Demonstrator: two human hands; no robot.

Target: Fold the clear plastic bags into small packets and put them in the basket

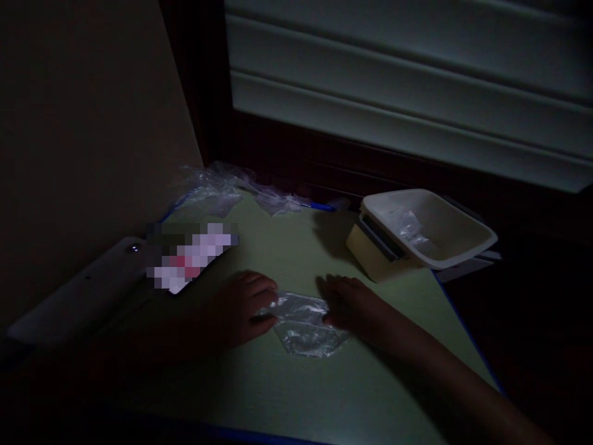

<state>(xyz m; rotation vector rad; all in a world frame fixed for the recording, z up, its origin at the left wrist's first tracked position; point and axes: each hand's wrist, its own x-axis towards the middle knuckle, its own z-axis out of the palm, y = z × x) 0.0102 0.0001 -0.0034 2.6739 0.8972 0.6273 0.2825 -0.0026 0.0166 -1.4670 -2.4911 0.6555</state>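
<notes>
A small clear plastic bag (303,324) lies flat on the pale green table (287,389), in dim light. My left hand (243,306) rests on the bag's left edge, fingers curled and pressed down on it. My right hand (349,303) lies on the bag's right edge with its fingers stretched flat. Both hands touch the bag from opposite sides.
A white tray (430,225) sits on a small scale (370,250) at the right, with clear plastic inside. More clear plastic bags (222,185) lie at the table's far edge. A phone (189,256) and a white bar (78,290) lie at the left. A wall stands behind.
</notes>
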